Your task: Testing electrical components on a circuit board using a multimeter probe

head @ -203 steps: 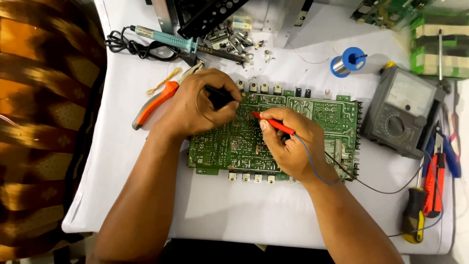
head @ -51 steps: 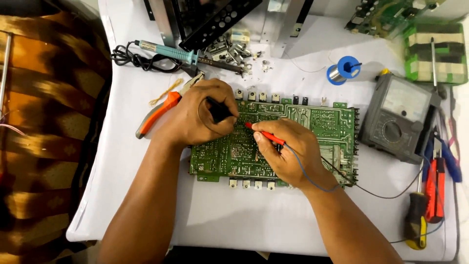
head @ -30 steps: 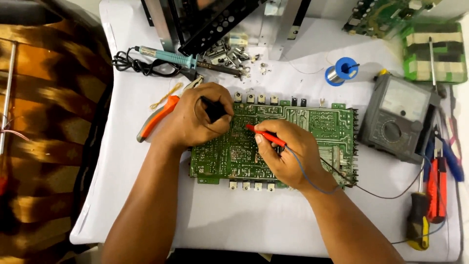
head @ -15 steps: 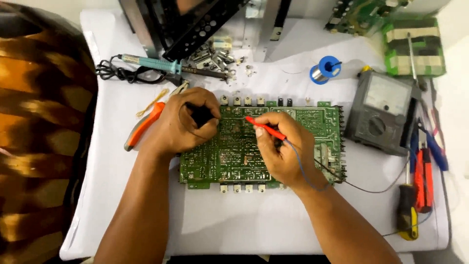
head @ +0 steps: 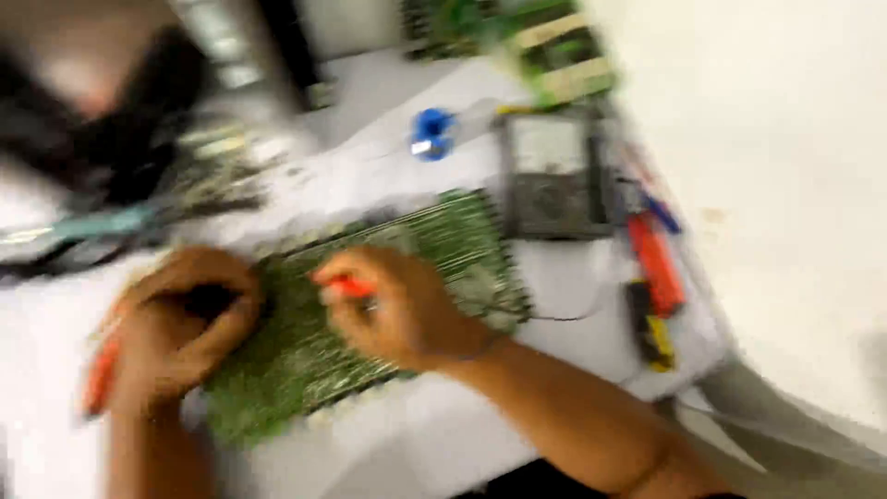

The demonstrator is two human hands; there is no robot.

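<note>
my right hand [head: 397,310] pinches the red probe [head: 344,287], tip down on the green circuit board [head: 370,305] lying on the white table [head: 573,277]. my left hand [head: 185,319] curls around something dark. probing looks midway; the view is blurred.

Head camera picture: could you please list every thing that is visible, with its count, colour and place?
Circuit board: one, green, middle of the table, under both hands.
Probe: one, red, in the right hand, over the board.
Meter: one, grey, right of the board.
Spool: one, blue, behind the board.
Pliers: one, orange handles, beside the left hand.
Hand tools: a few, red, blue, yellow-black, right edge; blurred.
Table: one, white.
Left hand: on the board's left end, curled around something dark.
Right hand: holds the probe.
</note>
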